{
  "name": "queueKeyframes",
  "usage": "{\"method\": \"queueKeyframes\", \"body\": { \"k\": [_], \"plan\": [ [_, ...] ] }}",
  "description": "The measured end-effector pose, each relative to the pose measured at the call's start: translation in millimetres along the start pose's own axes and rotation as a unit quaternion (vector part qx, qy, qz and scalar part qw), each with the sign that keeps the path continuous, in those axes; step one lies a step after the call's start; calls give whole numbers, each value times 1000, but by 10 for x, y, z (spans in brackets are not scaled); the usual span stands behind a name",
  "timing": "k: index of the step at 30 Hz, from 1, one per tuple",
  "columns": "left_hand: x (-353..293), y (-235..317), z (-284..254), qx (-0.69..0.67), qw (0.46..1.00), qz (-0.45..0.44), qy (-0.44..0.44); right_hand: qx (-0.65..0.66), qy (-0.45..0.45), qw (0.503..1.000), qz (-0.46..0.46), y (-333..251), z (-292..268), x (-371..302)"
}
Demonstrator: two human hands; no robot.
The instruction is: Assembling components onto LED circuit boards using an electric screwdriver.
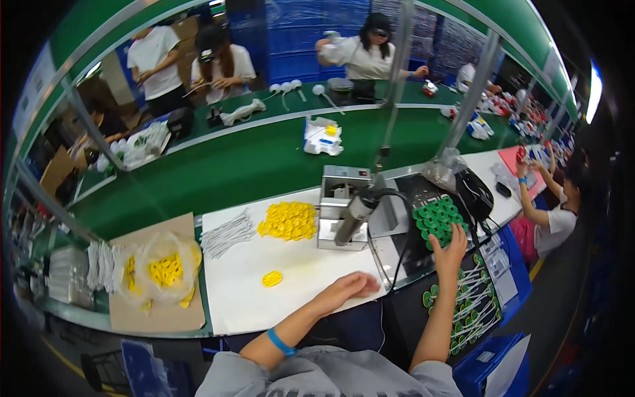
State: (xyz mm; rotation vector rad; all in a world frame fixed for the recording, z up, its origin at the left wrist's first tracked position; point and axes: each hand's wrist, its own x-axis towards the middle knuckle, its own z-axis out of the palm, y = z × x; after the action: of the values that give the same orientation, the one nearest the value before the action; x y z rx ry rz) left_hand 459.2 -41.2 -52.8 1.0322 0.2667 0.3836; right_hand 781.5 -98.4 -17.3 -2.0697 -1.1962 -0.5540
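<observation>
My right hand [450, 250] reaches over the near edge of a batch of round green pieces [436, 218], fingers apart, with nothing seen held. My left hand [350, 288] hovers at the right edge of the white work sheet [251, 308], fingers loosely bent and nothing visible in them. Before it stands a metal bench machine [344, 198] with a grey cylindrical head [355, 218]. Left of the machine lies a heap of yellow round pieces [289, 221], beside a bundle of thin white cords [228, 233]. One yellow disc [272, 278] lies apart on the sheet.
A plastic bag of yellow pieces [165, 268] rests on cardboard [159, 317] at left. Green discs with white cords [469, 304] lie right of my right forearm. A green conveyor belt [245, 152] runs behind, carrying a white package [323, 137]. Other people work across it and at right.
</observation>
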Motion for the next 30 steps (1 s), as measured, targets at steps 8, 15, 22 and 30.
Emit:
{"method": "queueKeyframes", "body": {
  "k": [8,15,22,30],
  "plan": [
    [-1783,72,-560,58,994,18,94,-2,-118,993,17,-270,171,-112],
    [-2374,237,-966,457,767,226,388,-41,-170,984,23,-671,218,-225],
    [-2489,250,-1311,567,670,161,452,10,-169,984,49,-530,355,-276],
    [-2467,213,-1452,592,664,158,429,27,-178,983,-23,-816,197,-43]
  ]
}}
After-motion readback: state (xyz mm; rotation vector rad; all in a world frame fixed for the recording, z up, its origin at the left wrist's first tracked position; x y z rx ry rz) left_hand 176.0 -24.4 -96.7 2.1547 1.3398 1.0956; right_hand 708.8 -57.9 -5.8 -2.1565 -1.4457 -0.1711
